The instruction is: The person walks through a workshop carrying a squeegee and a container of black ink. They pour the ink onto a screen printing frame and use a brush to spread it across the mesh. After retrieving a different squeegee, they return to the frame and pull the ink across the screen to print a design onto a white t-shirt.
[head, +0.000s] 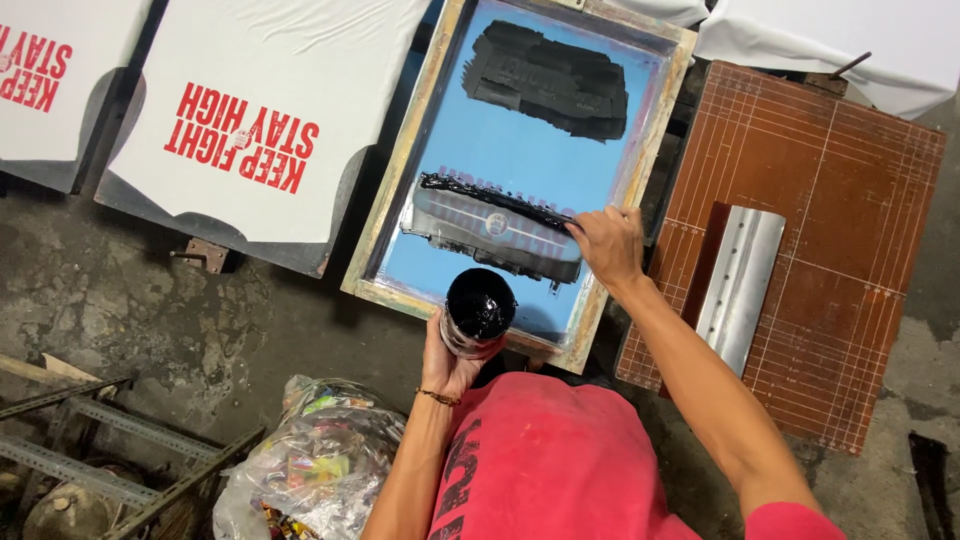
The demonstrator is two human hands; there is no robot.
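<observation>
A wooden-framed printing screen with blue mesh lies in front of me, with black ink smeared at its far end and a line of black ink across its middle. My right hand rests at the right end of that ink line, fingers closed on what looks like a small tool; the tool itself is hard to make out. My left hand holds a round jar of black ink upright over the screen's near edge.
Two white shirts with red lettering lie on pallets to the left. A brown gridded board at right carries a metal squeegee. A plastic bag of scraps and metal bars sit on the concrete floor.
</observation>
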